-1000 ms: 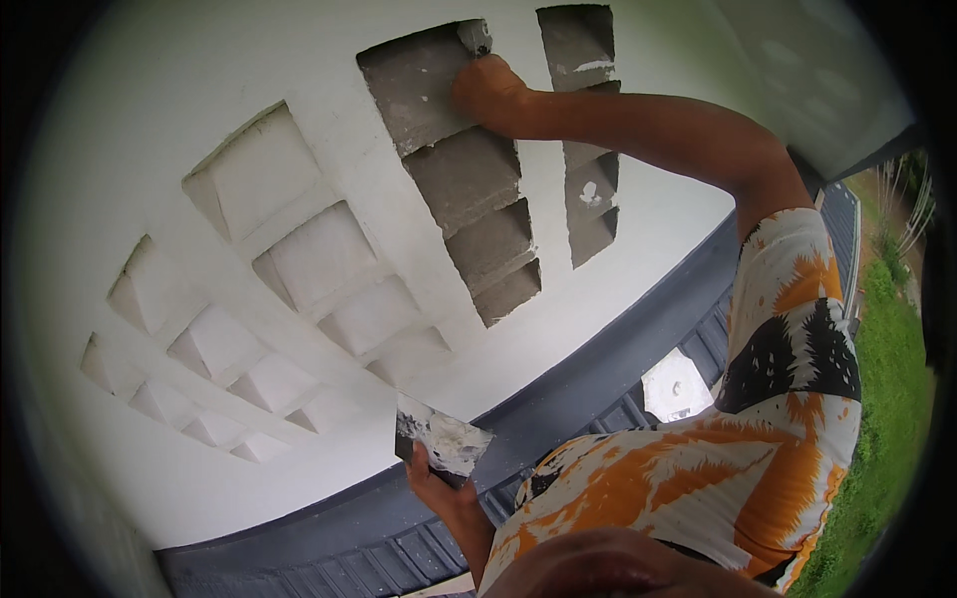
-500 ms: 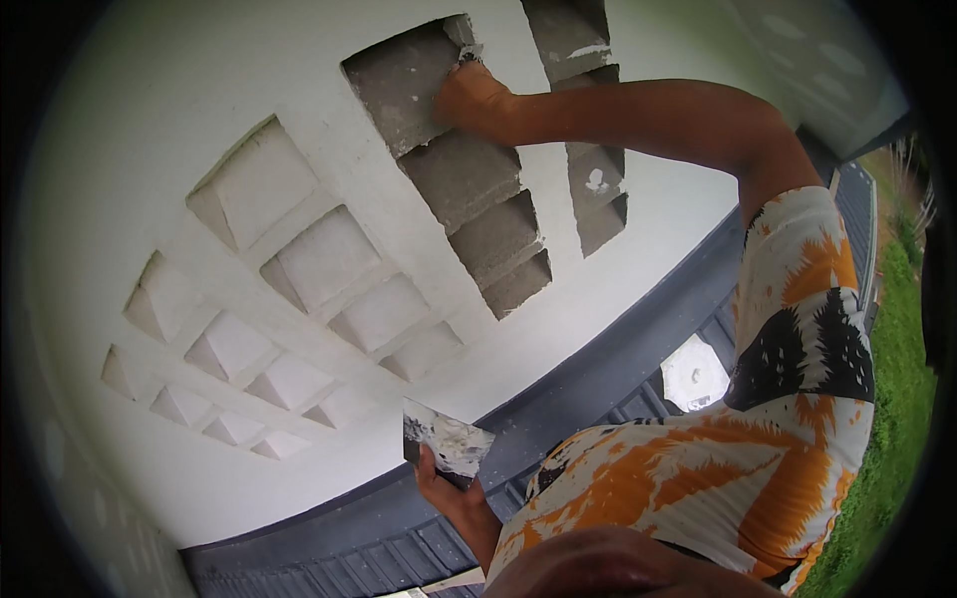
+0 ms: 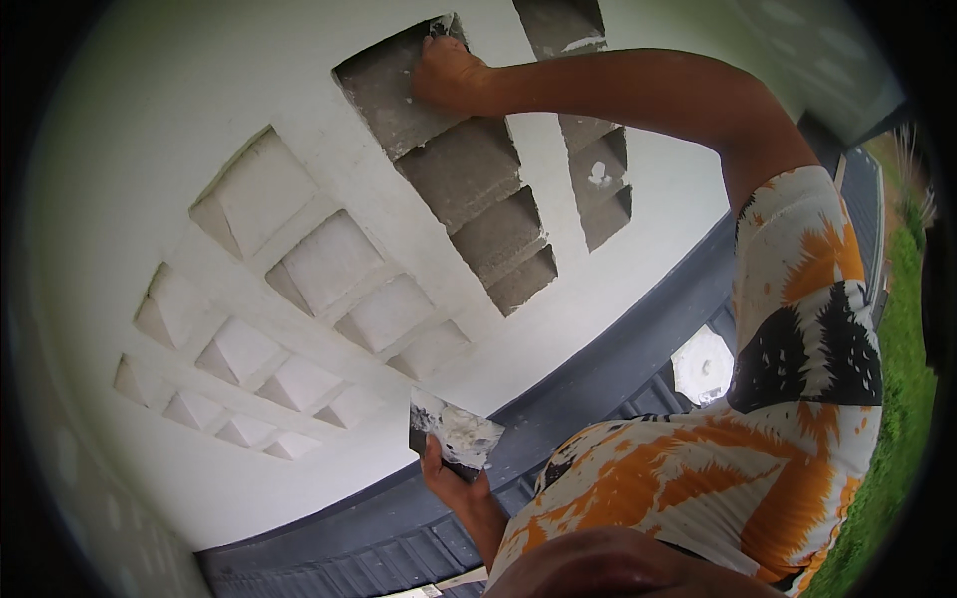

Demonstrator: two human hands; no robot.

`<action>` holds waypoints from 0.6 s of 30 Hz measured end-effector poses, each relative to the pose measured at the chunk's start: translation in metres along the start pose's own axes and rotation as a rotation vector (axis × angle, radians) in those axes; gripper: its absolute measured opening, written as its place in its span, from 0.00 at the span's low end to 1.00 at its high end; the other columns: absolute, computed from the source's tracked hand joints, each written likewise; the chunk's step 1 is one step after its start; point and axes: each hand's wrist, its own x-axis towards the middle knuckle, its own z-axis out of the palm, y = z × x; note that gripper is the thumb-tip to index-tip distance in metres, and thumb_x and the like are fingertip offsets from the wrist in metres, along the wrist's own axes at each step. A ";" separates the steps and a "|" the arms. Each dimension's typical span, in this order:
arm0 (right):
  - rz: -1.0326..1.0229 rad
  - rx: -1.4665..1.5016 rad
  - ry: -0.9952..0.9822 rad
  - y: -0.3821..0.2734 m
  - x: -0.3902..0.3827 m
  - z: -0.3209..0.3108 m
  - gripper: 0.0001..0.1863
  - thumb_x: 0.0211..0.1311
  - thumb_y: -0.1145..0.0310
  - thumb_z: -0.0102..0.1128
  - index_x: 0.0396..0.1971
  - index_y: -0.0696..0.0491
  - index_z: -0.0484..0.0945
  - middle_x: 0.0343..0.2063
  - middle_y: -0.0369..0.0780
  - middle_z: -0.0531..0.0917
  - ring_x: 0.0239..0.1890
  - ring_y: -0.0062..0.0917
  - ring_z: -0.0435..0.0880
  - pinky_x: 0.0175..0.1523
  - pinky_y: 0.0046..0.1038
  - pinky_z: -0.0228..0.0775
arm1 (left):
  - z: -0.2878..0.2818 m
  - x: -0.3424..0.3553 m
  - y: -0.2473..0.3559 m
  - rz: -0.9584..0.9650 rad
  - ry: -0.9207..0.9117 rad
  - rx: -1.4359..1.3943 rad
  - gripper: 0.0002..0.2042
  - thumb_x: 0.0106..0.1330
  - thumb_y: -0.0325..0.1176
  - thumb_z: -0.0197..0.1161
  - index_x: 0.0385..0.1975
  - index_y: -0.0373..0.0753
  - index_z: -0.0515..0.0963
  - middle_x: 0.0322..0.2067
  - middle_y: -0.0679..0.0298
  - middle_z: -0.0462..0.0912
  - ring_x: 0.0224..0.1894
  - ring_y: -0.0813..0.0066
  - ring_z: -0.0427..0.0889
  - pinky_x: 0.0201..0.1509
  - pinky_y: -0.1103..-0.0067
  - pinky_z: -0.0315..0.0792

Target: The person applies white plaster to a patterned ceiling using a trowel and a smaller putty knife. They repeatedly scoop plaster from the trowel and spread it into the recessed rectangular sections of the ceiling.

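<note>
My left hand (image 3: 456, 478) grips a dark flat board (image 3: 461, 429) from below, low in front of my body. White plaster is smeared over the board's face, with darker patches. Raised high, my right hand (image 3: 449, 75) is closed at the top recess (image 3: 384, 85) of a column of bare grey openings in the white wall (image 3: 558, 289). From its fingers pokes a small plaster-smeared tool (image 3: 443, 24), against the recess's upper right edge; the fingers hide most of it, so its exact kind does not show.
Lower grey recesses (image 3: 459, 169) continue down that column, with a second grey column (image 3: 598, 169) to its right. White-finished recesses (image 3: 264, 189) fill the wall's left. Dark ribbed roofing (image 3: 329, 558) runs below the wall; a round white object (image 3: 703, 367) and grass (image 3: 877, 478) lie to the right.
My right hand has shifted slightly up and left within the top recess, toward its upper edge. My left hand and the board stay nearly where they were; the view has shifted a little.
</note>
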 end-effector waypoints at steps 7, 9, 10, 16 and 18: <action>0.112 0.095 0.009 -0.022 0.015 0.045 0.05 0.36 0.67 0.67 0.18 0.48 0.82 0.16 0.32 0.77 0.19 0.27 0.78 0.21 0.31 0.61 | 0.004 -0.002 -0.002 0.014 -0.016 -0.025 0.20 0.65 0.31 0.57 0.56 0.31 0.69 0.49 0.53 0.79 0.48 0.58 0.82 0.50 0.63 0.79; 0.047 -0.069 0.120 -0.028 0.004 0.021 0.05 0.36 0.67 0.67 0.18 0.49 0.82 0.16 0.32 0.77 0.18 0.26 0.78 0.21 0.31 0.61 | -0.002 -0.003 0.000 0.021 -0.001 -0.018 0.20 0.65 0.31 0.56 0.56 0.31 0.68 0.49 0.53 0.79 0.48 0.58 0.82 0.51 0.63 0.78; 0.068 -0.062 0.077 -0.024 0.006 0.024 0.05 0.36 0.67 0.67 0.18 0.49 0.82 0.16 0.33 0.77 0.19 0.27 0.78 0.21 0.31 0.61 | -0.003 -0.003 0.000 0.021 0.003 -0.013 0.21 0.65 0.31 0.56 0.56 0.31 0.68 0.49 0.53 0.79 0.48 0.58 0.82 0.51 0.63 0.78; 0.092 0.149 -0.130 -0.023 -0.012 0.028 0.05 0.38 0.67 0.68 0.20 0.50 0.84 0.20 0.36 0.81 0.23 0.29 0.81 0.26 0.33 0.66 | 0.008 0.000 -0.004 0.013 -0.015 -0.004 0.21 0.65 0.31 0.56 0.57 0.30 0.68 0.49 0.52 0.79 0.49 0.57 0.82 0.52 0.62 0.78; 0.008 0.172 -0.087 -0.039 -0.018 0.007 0.05 0.39 0.68 0.68 0.20 0.50 0.84 0.22 0.38 0.83 0.26 0.30 0.82 0.27 0.33 0.68 | 0.005 -0.002 0.000 0.023 -0.001 -0.004 0.20 0.65 0.30 0.56 0.56 0.30 0.68 0.49 0.52 0.79 0.49 0.57 0.82 0.51 0.62 0.78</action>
